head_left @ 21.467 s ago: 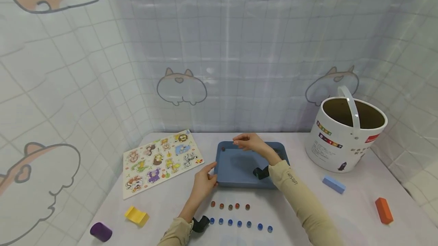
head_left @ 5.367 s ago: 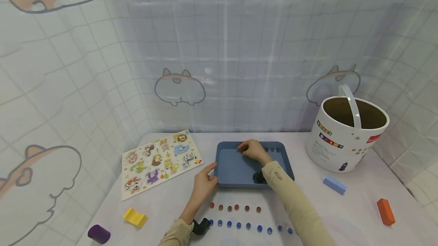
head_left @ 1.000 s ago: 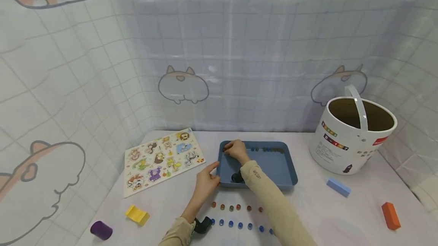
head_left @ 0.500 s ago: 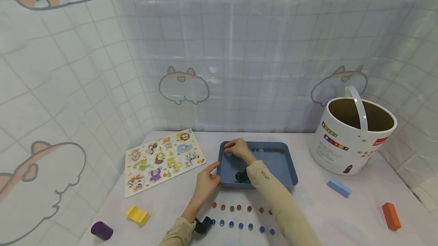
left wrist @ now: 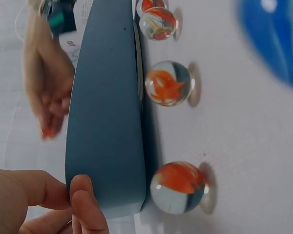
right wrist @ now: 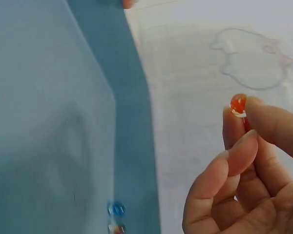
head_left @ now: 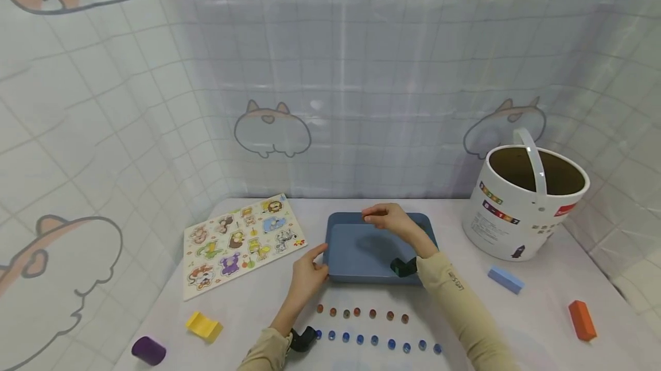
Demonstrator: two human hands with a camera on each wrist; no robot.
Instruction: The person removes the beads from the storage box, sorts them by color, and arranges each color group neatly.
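My right hand (head_left: 393, 221) is raised over the blue-grey tray (head_left: 356, 279). Between thumb and fingers it pinches an orange-and-clear glass marble (right wrist: 238, 104). My left hand (head_left: 307, 275) grips the tray's left wall, thumb and finger on either side of it in the left wrist view. A blue marble (right wrist: 116, 209) and a multicoloured one (right wrist: 118, 228) lie inside against the tray's wall; the right hand and forearm hide that part in the head view. In front of the tray stretch a row of orange marbles (head_left: 346, 313) and, nearer, a row of blue marbles (head_left: 360, 339).
An animal puzzle board (head_left: 242, 245) lies at the left, with a yellow block (head_left: 204, 327) and a purple cylinder (head_left: 148, 351) in front. At the right stand a white bucket (head_left: 521, 210), a light-blue block (head_left: 505, 280) and an orange block (head_left: 582, 320).
My right hand has come up and rightward from the tray's far left corner, where it was a second ago, with the orange marble. Both marble rows show more marbles than earlier. The left hand stays put.
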